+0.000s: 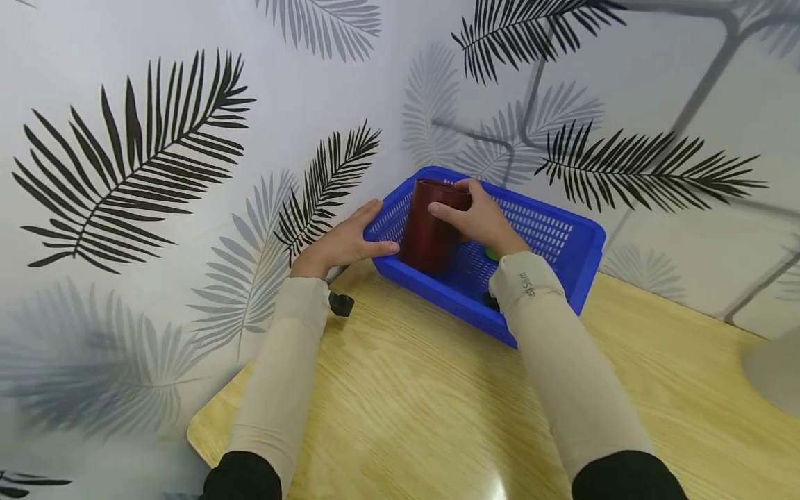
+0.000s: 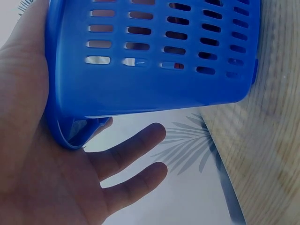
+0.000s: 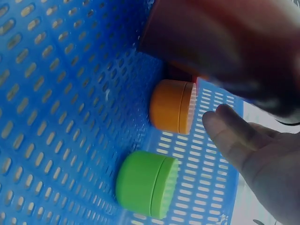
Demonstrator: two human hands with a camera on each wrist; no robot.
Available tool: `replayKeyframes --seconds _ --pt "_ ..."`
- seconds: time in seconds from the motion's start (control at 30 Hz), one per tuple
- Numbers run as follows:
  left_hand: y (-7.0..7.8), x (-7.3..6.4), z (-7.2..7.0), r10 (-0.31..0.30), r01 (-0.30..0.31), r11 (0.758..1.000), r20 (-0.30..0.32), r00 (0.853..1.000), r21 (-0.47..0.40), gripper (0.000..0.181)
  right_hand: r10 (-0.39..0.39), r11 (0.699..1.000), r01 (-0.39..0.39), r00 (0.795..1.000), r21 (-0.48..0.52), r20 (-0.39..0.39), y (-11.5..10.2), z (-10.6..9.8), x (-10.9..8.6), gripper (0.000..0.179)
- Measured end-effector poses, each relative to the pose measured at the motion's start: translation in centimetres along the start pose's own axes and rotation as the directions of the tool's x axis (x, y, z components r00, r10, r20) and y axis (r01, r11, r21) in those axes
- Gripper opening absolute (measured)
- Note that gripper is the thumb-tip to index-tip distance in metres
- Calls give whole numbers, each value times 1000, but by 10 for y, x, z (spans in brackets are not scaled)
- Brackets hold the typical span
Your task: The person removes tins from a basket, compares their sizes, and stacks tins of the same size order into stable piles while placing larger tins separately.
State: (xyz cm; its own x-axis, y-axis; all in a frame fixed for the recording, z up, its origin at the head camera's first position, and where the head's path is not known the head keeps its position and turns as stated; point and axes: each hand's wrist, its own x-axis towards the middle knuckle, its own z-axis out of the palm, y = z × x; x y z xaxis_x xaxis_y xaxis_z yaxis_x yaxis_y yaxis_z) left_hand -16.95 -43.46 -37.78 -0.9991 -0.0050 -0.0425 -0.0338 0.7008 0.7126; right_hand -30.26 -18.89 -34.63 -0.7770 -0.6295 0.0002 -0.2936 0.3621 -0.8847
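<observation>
A blue perforated basket (image 1: 562,232) stands on the wooden table against the leaf-patterned wall. My right hand (image 1: 471,215) grips the rim of a dark red cup (image 1: 428,232) that stands upright in the basket's left end. My left hand (image 1: 346,243) rests flat against the basket's left corner (image 2: 70,136), fingers straight, thumb along the front rim. In the right wrist view the red cup (image 3: 220,47) is above an orange cap (image 3: 172,107) and a green cap (image 3: 146,183), both lying on the basket floor (image 3: 56,117).
A small black object (image 1: 341,303) lies on the table (image 1: 437,403) beside my left wrist. The leaf-patterned wall (image 1: 156,208) runs close behind the basket and along the table's left edge. A grey rounded object (image 1: 775,368) sits at the right edge.
</observation>
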Motion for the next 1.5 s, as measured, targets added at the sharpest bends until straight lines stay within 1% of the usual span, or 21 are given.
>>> replayKeyframes --seconds 0.1,0.27,0.33,0.43,0.5,0.7,0.9,1.03,1.2,1.3,1.43,1.5 --pt "1 -1 0 -1 1 1000 -3 1000 4 111 -5 1000 5 1000 11 -2 2 -1 0 95" --pt "2 -3 -1 -2 2 1000 -9 1000 -11 110 -25 998 26 1000 50 -15 -1 0 1 88" --pt "2 -2 -1 -3 3 1000 -4 1000 -17 111 -31 999 31 999 40 -20 -5 1 -2 86" --pt "0 -1 -1 1 -1 1000 -1 1000 -25 111 -40 999 39 999 -9 -35 -16 0 -7 86" --pt "-1 -2 -2 5 -5 1000 -6 1000 -28 111 -62 998 61 997 -26 -52 -23 -1 -10 85" --pt "1 0 1 5 -5 1000 -18 1000 -12 108 -103 994 100 990 -32 -96 -38 -15 -23 80" --pt "0 1 3 16 -16 1000 -10 1000 -17 108 -134 991 132 982 -24 -135 -51 -31 -42 79" --pt "-1 -1 0 10 -10 1000 -13 1000 1 110 -169 986 169 973 -10 -158 -57 -44 -54 77" --pt "2 1 -2 14 -14 1000 -25 1000 21 110 -223 974 224 951 -19 -215 -59 -66 -72 75" --pt "1 1 -2 13 -13 1000 -20 1000 14 111 -230 973 229 940 -34 -252 -57 -77 -83 75" --pt "1 1 1 11 -11 1000 -8 1000 -9 112 -234 972 220 927 -80 -294 -49 -91 -99 74" --pt "2 2 2 15 -15 1000 -5 1000 -16 113 -248 969 227 916 -101 -315 -45 -97 -108 74"
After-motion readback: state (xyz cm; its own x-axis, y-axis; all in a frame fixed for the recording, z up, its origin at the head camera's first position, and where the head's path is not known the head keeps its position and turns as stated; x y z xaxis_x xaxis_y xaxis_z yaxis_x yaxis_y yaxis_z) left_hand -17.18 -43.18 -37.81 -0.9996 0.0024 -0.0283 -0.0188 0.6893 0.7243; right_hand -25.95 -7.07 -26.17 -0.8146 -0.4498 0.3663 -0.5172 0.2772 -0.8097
